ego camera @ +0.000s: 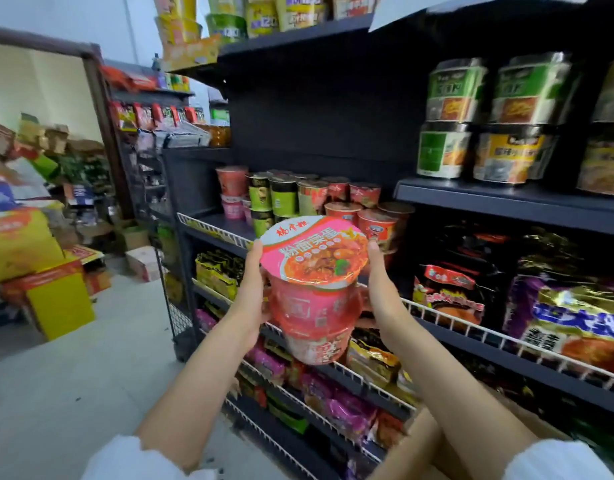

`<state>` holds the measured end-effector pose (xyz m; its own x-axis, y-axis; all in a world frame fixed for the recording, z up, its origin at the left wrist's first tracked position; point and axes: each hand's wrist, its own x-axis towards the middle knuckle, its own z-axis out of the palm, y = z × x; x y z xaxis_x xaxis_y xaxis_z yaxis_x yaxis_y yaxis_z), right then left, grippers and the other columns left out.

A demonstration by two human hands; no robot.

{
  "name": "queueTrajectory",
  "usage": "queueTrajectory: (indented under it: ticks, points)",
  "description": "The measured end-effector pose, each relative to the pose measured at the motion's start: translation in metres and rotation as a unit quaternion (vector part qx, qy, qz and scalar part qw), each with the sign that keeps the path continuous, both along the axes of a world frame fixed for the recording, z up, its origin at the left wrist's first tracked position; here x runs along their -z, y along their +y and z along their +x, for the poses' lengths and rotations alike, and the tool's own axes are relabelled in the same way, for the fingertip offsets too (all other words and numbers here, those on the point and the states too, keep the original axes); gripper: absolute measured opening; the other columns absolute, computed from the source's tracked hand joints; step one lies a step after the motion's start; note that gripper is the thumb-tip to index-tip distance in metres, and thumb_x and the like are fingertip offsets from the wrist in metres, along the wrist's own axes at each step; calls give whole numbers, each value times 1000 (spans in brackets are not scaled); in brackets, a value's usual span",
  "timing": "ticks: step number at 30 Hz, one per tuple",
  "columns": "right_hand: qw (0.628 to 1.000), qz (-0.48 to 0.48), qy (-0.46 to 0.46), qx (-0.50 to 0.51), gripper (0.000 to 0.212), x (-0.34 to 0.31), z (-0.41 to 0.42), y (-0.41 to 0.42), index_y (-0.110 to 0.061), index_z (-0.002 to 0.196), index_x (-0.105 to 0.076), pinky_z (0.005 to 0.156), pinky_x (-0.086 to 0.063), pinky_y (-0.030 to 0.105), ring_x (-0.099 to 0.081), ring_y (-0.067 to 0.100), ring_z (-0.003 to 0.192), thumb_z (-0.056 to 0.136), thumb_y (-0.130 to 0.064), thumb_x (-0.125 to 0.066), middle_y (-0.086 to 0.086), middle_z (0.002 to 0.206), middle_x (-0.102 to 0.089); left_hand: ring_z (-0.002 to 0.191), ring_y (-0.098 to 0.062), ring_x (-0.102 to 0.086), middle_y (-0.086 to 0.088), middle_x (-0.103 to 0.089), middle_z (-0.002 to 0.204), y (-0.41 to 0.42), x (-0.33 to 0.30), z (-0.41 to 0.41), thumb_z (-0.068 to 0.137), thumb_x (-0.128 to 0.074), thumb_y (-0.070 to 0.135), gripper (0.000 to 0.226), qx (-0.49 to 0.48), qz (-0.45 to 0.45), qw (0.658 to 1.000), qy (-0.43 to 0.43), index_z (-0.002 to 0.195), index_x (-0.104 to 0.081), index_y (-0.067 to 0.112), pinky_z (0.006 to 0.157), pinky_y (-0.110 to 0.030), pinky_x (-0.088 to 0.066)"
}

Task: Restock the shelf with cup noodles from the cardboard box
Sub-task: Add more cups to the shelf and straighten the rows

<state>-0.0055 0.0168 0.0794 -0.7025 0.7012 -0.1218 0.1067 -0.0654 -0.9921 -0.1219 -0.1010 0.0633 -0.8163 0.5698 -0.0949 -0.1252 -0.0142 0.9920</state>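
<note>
Carry step: left hand (251,292) and right hand (380,289) clasp a two-high stack of pink cups (316,289), held mid-air just before the shelf's (212,225) front edge. Next: lift over its wire rail, set down beside shelved cups (336,199). Box (426,441) at lower right.

Inside a small grocery shop, in an aisle of instant noodles. Dark metal shelving (506,202) with white wire front rails (471,323) directly beyond the left hand (251,292) and the right hand (380,289). Rows of cup noodles (291,199) just behind and above the fingertips, stacked green-labelled bowls (485,123) up to the right, bagged noodle packs (575,317) on the tiers to the right of and below the wrists. Far to the left of the left hand, piled cartons (56,299) and sacks on a grey floor, more stocked racks (153,119) beyond. Open cardboard box (423,441) under the right forearm.
</note>
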Motion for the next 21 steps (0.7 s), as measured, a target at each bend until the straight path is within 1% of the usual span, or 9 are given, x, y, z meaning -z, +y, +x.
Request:
queueTrajectory:
  ticks: [3, 5, 7, 10, 13, 16, 18, 20, 21]
  points:
    - [1000, -15, -4, -16, 80, -4, -71, -24, -28, 142, -39, 101, -38, 52, -46, 32, 129, 82, -78, -20, 9, 143, -46, 109, -19, -52, 2, -55, 127, -31, -12, -63, 85, -12, 75, 75, 13, -9, 1000, 27, 136, -45, 32, 77, -31, -43]
    - [1000, -10, 5, -24, 73, -8, -113, -41, -31, 137, -43, 98, -40, 50, -47, 32, 127, 85, -75, -18, 8, 140, -49, 120, -21, -50, 1, -52, 136, -47, -18, -105, 83, -11, 77, 80, 12, -14, 999, 36, 140, -42, 31, 94, -37, -39]
    - [1000, -2, 11, -24, 70, -12, -153, -52, -32, 135, -44, 92, -41, 46, -49, 31, 125, 85, -75, -18, 9, 138, -51, 126, -22, -47, 0, -51, 139, -61, -22, -143, 80, -13, 80, 82, 7, -16, 999, 44, 141, -41, 32, 99, -40, -35]
    - [1000, -9, 9, -25, 68, -19, -205, -60, -29, 134, -44, 95, -41, 48, -48, 30, 125, 88, -72, -19, 10, 137, -51, 121, -21, -49, 1, -53, 134, -72, -25, -193, 83, -18, 76, 76, 13, -9, 999, 42, 140, -42, 32, 94, -37, -37]
    - [999, -10, 6, -33, 72, -22, -256, -58, -28, 136, -45, 98, -41, 49, -47, 30, 127, 87, -73, -21, 6, 138, -50, 108, -16, -49, 4, -53, 120, -73, -24, -242, 87, -21, 70, 64, 18, 10, 999, 49, 137, -40, 36, 92, -34, -36]
    - [999, -24, 5, -39, 71, -20, -312, -45, -26, 132, -49, 91, -43, 44, -51, 28, 119, 87, -72, -20, 7, 122, -55, 92, -9, -54, 12, -57, 102, -62, -22, -291, 90, -25, 64, 33, 3, 31, 998, 62, 108, -45, 45, 91, -32, -36]
    - [998, -33, 14, -50, 65, -18, -352, -32, -27, 125, -51, 85, -43, 40, -54, 27, 113, 89, -71, -20, 8, 118, -56, 82, -1, -53, 17, -55, 89, -49, -22, -328, 92, -28, 60, 22, -16, 33, 996, 77, 91, -46, 47, 84, -29, -38]
    - [996, -43, 34, -68, 64, -18, -394, -15, -25, 125, -51, 81, -44, 38, -54, 24, 104, 90, -69, -20, 9, 123, -57, 80, 0, -53, 15, -56, 87, -33, -23, -368, 92, -31, 59, 21, -31, 31, 996, 83, 88, -47, 45, 73, -24, -41]
    - [995, -43, 43, -79, 65, -17, -416, -6, -23, 126, -51, 79, -45, 35, -53, 21, 98, 91, -68, -19, 7, 121, -58, 83, -3, -55, 12, -58, 90, -25, -24, -391, 90, -34, 61, 25, -34, 35, 995, 83, 92, -51, 42, 71, -22, -41]
